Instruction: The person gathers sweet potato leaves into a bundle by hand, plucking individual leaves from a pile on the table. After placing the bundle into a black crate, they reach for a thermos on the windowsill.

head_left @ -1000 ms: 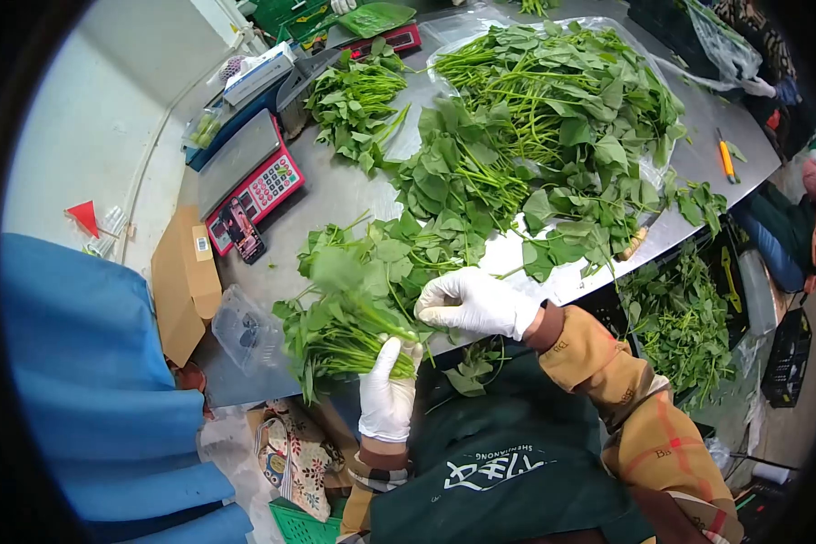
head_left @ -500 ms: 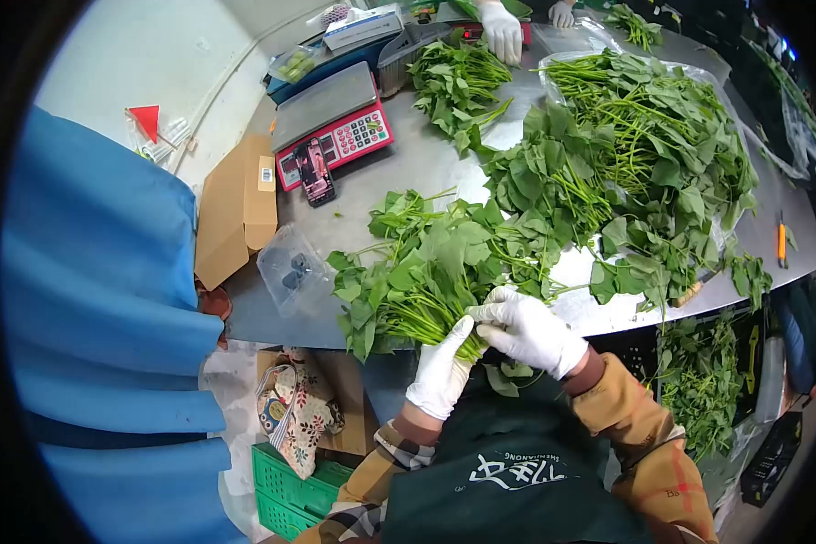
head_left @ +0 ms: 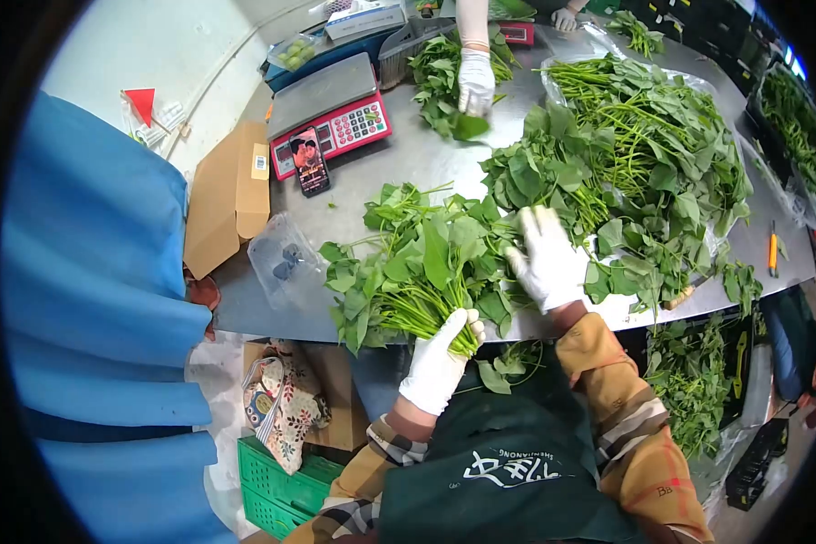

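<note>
My left hand [head_left: 442, 358], in a white glove, is closed around the stems of a bunch of leafy greens [head_left: 426, 263] at the table's near edge. The cut stem ends show by my thumb, and the leaves fan out away from me. To its right, my right hand [head_left: 550, 263], also gloved, has its fingers stretched out and holds nothing. Its fingertips are right at the leaves along the near side of a large pile of greens [head_left: 648, 154]. A few loose leafy stems [head_left: 508, 367] hang at the table edge between my hands, over my dark apron.
A red scale [head_left: 335, 118] with a phone [head_left: 309, 163] leaning on it stands at the back left. Nearby are a cardboard box [head_left: 227, 199] and a plastic container [head_left: 284, 261]. Across the table, another person's gloved hand [head_left: 476, 83] works at greens. An orange knife [head_left: 772, 251] lies right.
My right hand has left the bunch's stem ends and moved right and forward, its fingers now spread. My left hand keeps its hold. The other person's hand has come nearer over their greens.
</note>
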Demonstrator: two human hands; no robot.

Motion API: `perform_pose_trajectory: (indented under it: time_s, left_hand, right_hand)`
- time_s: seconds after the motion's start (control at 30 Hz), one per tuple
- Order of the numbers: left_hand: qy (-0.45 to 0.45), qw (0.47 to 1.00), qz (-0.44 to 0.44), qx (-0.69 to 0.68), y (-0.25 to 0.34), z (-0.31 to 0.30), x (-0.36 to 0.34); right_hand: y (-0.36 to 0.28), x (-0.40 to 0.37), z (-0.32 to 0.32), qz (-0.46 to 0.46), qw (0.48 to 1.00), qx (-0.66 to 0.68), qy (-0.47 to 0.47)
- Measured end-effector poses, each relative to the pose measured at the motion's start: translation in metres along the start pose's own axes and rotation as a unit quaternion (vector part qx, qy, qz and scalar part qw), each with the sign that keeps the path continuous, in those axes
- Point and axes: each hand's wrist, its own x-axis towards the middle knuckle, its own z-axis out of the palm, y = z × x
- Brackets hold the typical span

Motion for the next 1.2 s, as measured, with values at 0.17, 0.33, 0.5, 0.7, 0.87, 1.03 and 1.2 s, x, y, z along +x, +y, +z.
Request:
perform_pose_trajectory:
  time_s: [0.17,0.33,0.5,0.7,0.87,1.03,1.2]
  left_hand:
    - [0.030,0.999,0.007,-0.018,0.000,0.005,-0.001]
    - [0.036,0.999,0.013,-0.032,0.004,-0.004,0.003]
    - [0.022,0.999,0.009,-0.036,0.001,-0.004,0.005]
    - [0.024,0.999,0.007,-0.029,0.000,-0.003,0.008]
    - [0.036,0.999,-0.007,-0.032,0.003,-0.008,0.007]
    - [0.032,0.999,-0.007,-0.022,0.003,-0.009,0.007]
    - [0.032,0.999,-0.006,-0.014,0.002,-0.004,0.006]
  right_hand:
    - [-0.035,-0.008,0.042,-0.118,0.980,0.148,-0.053]
    - [-0.036,0.025,-0.023,-0.146,0.962,0.204,-0.108]
    - [0.018,0.042,-0.011,-0.039,0.980,0.142,0.133]
    - [0.020,-0.009,0.015,-0.112,0.984,-0.009,-0.136]
    - [-0.004,0.007,-0.039,-0.020,0.939,0.209,-0.272]
    - [0.047,0.052,-0.039,0.133,0.959,0.246,0.054]
    - [0.096,0.057,-0.028,0.071,0.993,-0.039,0.082]
